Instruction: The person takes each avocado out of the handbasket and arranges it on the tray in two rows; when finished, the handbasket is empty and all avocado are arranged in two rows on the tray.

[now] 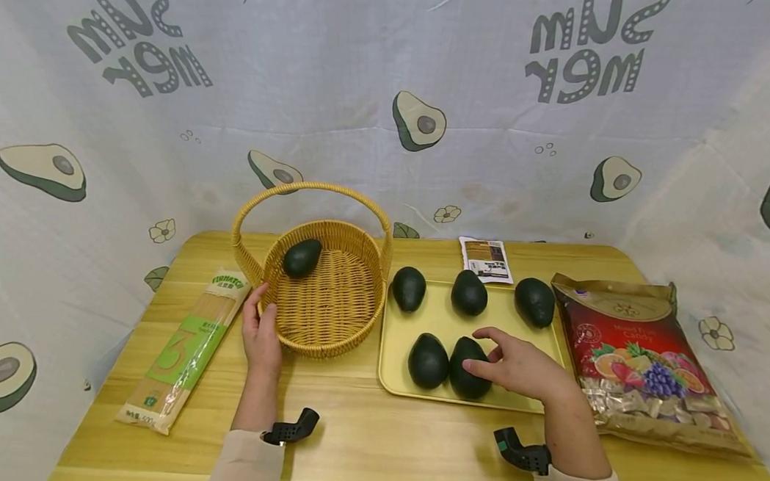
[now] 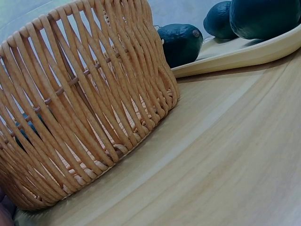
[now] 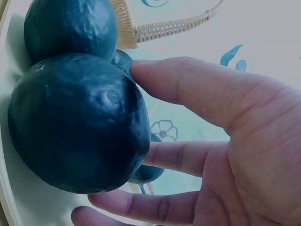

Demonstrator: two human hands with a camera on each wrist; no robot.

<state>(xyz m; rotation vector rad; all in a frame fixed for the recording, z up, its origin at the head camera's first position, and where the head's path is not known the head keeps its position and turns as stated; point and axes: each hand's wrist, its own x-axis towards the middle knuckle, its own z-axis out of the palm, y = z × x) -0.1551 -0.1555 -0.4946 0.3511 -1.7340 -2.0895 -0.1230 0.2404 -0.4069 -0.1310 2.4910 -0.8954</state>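
My left hand rests against the near left side of a yellow wicker basket, its fingers outside the wall and the thumb at the rim. One dark green avocado lies inside the basket. My right hand is around the near middle avocado on a pale yellow tray. In the right wrist view, the thumb is at the avocado's upper edge and the fingers extend behind it. Another avocado sits right beside it, and several more lie along the tray's far side.
A green-labelled noodle pack lies left of the basket. At the right, a large red candy bag lies beside the tray. A small white packet is behind the tray. The basket's tall handle arches upward. A printed curtain hangs behind the table.
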